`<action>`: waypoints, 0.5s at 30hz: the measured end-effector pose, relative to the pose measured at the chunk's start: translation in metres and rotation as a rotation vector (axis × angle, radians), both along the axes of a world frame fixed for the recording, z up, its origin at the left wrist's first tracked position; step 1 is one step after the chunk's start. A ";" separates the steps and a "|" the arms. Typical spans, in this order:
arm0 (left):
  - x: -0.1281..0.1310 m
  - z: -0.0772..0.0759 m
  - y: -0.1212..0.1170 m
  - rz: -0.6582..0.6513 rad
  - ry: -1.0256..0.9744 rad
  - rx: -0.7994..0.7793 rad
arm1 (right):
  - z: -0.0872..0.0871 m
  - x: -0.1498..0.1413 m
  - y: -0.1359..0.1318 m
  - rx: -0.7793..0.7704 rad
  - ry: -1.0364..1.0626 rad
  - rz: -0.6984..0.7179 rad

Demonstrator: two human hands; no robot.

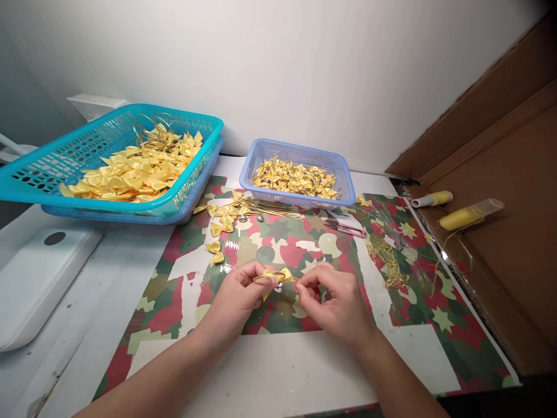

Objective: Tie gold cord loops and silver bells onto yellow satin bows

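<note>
Between thumb and fingers, my left hand (248, 290) pinches a yellow ribbon bow (286, 274) with gold cord on it. A small silver bell (279, 287) hangs at the bow, just under my left thumb. My right hand (328, 293) is closed in a pinch beside the bow; whatever its fingertips hold is too fine to make out. Beyond my hands lie several loose yellow bows (227, 219), some gold cords (265, 207) and a loose silver bell (260, 218). Pink thread snips (350, 230) rest on the patterned sheet, past my right hand.
A turquoise basket (204, 125) of yellow bows stands at the left, stacked on a blue one. A lilac basket (300, 200) of bows with cords is at the back. Tangled gold thread (387, 264) lies right. Two yellow spools (467, 216) stick out near the cardboard (500, 145).
</note>
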State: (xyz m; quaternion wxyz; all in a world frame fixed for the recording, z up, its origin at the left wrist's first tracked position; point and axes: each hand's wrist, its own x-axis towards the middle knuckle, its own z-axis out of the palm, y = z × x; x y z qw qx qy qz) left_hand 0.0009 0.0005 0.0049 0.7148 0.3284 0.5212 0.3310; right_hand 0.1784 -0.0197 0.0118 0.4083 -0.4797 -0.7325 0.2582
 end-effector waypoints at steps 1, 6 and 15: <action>0.000 0.001 0.000 -0.001 0.001 0.000 | 0.000 0.000 0.000 0.002 -0.002 0.001; 0.001 0.003 -0.001 -0.005 -0.001 0.003 | 0.001 0.000 0.000 0.011 -0.011 0.005; 0.001 0.004 0.000 -0.012 0.037 -0.018 | 0.002 -0.001 0.000 0.041 -0.043 -0.008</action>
